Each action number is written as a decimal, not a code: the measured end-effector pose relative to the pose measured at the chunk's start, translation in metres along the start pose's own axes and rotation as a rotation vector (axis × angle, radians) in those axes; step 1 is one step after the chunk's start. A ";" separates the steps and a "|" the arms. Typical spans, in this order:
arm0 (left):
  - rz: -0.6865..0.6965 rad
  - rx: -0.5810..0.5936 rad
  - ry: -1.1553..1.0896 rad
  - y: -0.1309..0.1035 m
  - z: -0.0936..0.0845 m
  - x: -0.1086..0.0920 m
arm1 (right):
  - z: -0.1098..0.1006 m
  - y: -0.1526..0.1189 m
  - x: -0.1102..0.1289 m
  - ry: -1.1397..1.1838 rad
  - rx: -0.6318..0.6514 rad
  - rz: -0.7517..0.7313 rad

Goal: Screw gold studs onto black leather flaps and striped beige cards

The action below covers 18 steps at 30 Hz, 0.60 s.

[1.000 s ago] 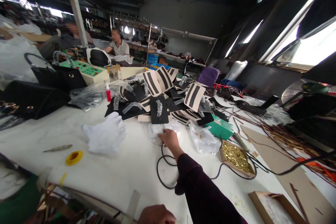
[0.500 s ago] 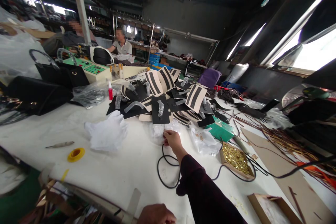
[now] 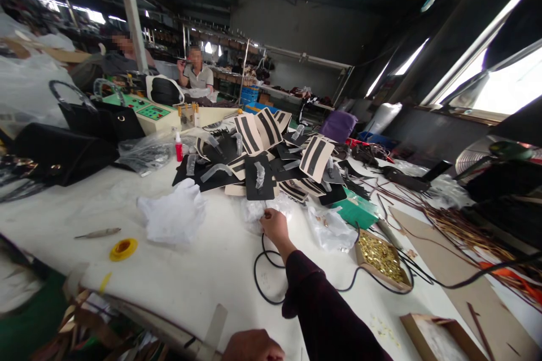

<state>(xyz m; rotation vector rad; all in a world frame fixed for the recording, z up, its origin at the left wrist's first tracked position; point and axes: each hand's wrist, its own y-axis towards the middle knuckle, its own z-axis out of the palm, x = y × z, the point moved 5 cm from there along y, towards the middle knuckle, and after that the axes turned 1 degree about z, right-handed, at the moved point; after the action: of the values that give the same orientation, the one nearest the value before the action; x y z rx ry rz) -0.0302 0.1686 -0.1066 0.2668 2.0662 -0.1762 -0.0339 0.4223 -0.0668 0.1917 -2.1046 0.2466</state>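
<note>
My right hand [image 3: 274, 225] reaches to the middle of the white table [image 3: 182, 282], its fingers pinched at a clear plastic bag [image 3: 253, 211]; what lies between the fingertips is too small to make out. My left hand [image 3: 253, 345] is curled at the bottom edge of the view, and its fingers are partly cut off. Just beyond the right hand lies a heap of black and striped beige panels [image 3: 259, 177] with plastic-wrapped handles. A black cable [image 3: 254, 276] loops beside the right wrist.
Left on the table are crumpled white material [image 3: 171, 211], a yellow ring [image 3: 123, 249], a pointed tool [image 3: 98, 233] and black bags [image 3: 59, 152]. Rightward are a box of gold pieces [image 3: 383, 258], a green box [image 3: 355, 208] and an open carton [image 3: 442, 338]. Two people sit behind.
My right hand has shifted slightly left and up over the plastic bag. A seated person in the background has raised a hand toward the head. My left hand has hardly moved.
</note>
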 end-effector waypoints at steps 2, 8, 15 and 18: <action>-0.014 0.025 0.020 0.002 0.003 0.003 | -0.002 0.001 -0.001 0.031 -0.022 0.014; 0.033 -0.006 -0.020 -0.002 0.012 0.016 | -0.030 0.006 0.009 0.175 -0.044 0.050; -0.037 0.024 -0.018 -0.002 0.011 0.018 | -0.075 -0.014 0.024 0.347 0.016 0.074; 0.007 -0.066 -0.094 -0.005 0.010 0.018 | -0.090 -0.042 0.040 0.397 0.066 0.038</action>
<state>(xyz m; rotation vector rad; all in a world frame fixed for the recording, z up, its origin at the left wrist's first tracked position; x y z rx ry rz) -0.0315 0.1632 -0.1270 0.2212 1.9733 -0.1137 0.0296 0.4029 0.0169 0.1297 -1.7083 0.3467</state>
